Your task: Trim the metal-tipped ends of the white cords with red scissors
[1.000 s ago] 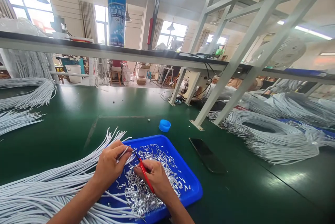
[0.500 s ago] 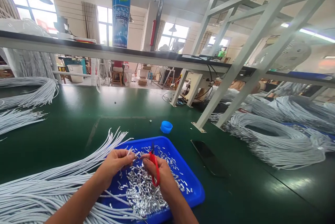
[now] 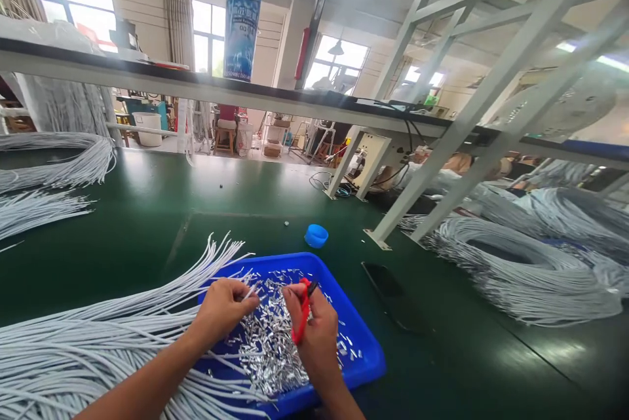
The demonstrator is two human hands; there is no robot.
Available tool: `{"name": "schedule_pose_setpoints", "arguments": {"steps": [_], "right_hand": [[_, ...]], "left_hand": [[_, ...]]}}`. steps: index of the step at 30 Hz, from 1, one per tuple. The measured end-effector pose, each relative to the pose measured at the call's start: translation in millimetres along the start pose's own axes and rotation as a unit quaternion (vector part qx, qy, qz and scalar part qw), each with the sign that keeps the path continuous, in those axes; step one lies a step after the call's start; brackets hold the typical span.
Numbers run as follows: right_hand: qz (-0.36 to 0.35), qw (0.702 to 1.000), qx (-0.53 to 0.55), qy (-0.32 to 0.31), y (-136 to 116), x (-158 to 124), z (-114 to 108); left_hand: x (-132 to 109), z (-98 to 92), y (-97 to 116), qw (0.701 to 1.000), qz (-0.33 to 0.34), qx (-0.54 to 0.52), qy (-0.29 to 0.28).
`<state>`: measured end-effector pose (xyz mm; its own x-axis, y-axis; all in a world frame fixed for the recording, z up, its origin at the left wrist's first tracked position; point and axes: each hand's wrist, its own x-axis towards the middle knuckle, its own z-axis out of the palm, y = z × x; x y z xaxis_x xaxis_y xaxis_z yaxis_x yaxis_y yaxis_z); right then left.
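Over the blue tray (image 3: 361, 348), my left hand (image 3: 227, 305) pinches the end of a white cable (image 3: 251, 291) between thumb and fingers. My right hand (image 3: 317, 322), to its right, has red-handled scissors (image 3: 303, 312) hooked in its palm, the dark end sticking out past the fingers. Its thumb and forefinger are close together, and whether a small piece sits between them I cannot tell. Many small shiny metal pieces (image 3: 275, 361) lie heaped in the tray beneath both hands. A thick bundle of white cables (image 3: 122, 315) runs from the left, some ends resting over the tray.
A blue cap (image 3: 316, 236) sits behind the tray, and a dark phone (image 3: 388, 289) lies to its right. Coiled cables (image 3: 515, 263) lie at right beside slanted metal posts (image 3: 442, 177). A spray can (image 3: 243, 20) stands on the raised shelf (image 3: 295, 94). More cables (image 3: 44, 213) lie far left.
My right hand has moved right, away from my left hand, turning the scissors with it. The left hand keeps its pinch on the cable. The view has shifted slightly.
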<state>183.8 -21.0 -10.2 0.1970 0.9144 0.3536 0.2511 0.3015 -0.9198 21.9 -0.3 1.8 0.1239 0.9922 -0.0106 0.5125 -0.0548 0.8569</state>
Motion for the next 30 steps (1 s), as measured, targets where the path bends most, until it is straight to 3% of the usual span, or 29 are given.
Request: {"name": "schedule_pose_setpoints", "arguments": {"steps": [2, 5, 7, 9, 11, 14, 15, 16, 20, 22, 25, 30], "right_hand": [[0.006, 1.0, 0.003, -0.005, -2, 3, -4], [0.102, 0.988, 0.081, -0.082, -1, 6, -4], [0.145, 0.972, 0.137, -0.126, 1, 6, 0], [0.167, 0.958, 0.193, -0.131, 3, 3, 7], [0.207, 0.931, 0.272, -0.127, 3, -2, 13], [0.285, 0.862, 0.377, -0.182, 4, -7, 20], [0.29, 0.853, 0.388, -0.196, 4, -7, 20], [0.277, 0.862, 0.378, -0.193, 5, -6, 19], [0.147, 0.969, 0.185, -0.069, 9, 6, 5], [0.102, 0.989, 0.086, -0.061, 11, 13, -5], [0.045, 0.988, -0.049, -0.137, 10, 19, -13], [-0.012, 0.945, -0.238, -0.224, 6, 16, -10]], "left_hand": [[3, 0.2, -3, 0.998, -0.026, -0.057, -0.023], [3, -1.0, -3, 0.986, -0.022, -0.153, -0.061], [1, -2.6, 0, 0.982, -0.011, -0.171, -0.076], [-1, -4.8, 4, 0.982, 0.005, -0.168, -0.083], [-2, -7.4, 7, 0.976, 0.035, -0.184, -0.107], [-2, -11.1, 9, 0.941, 0.051, -0.263, -0.206], [-2, -12.0, 8, 0.929, 0.045, -0.282, -0.235], [-2, -12.8, 8, 0.925, 0.034, -0.289, -0.246], [0, -16.2, 2, 0.953, -0.036, -0.228, -0.198], [2, -18.9, 0, 0.956, -0.059, -0.211, -0.194], [3, -22.1, -1, 0.954, -0.063, -0.226, -0.184], [3, -19.5, 0, 0.956, -0.076, -0.263, -0.1]]}}
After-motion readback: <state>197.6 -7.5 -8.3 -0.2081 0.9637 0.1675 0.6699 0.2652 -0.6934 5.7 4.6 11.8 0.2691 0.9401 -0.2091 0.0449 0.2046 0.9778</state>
